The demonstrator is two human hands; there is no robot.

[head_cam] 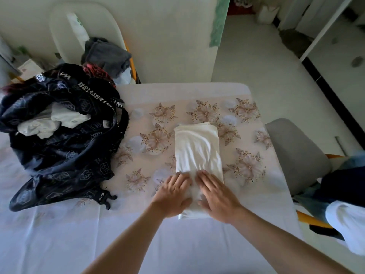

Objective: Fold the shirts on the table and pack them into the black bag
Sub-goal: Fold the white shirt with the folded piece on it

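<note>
On the flowered table (197,91), near its middle, a white shirt (197,149) lies folded into a long, narrow strip. Its long axis runs from the person's edge toward the far edge, leaning only slightly to the right as it comes nearer. The far end shows a rounded, doubled edge, and the near end lies under the hands.

The left hand (173,194) and right hand (215,196) rest side by side on that near end. Both are flat, with fingers straight and pointing away, pressing the cloth down rather than gripping it.

The black bag (65,155) sits slumped on the left of the table, well apart from the shirt. Its mouth gapes, and white cloth (57,119) shows inside (likely shirts packed already, though the bundle looks loose).

The task appears partly done. This shirt has its lengthwise folds, so it probably needs folding across its length and then carrying left into the bag. No other shirt lies on the table. Whether the bluish and white fabric (347,220) at the right edge, beside a grey chair (296,155), counts as more work cannot be told.
</note>
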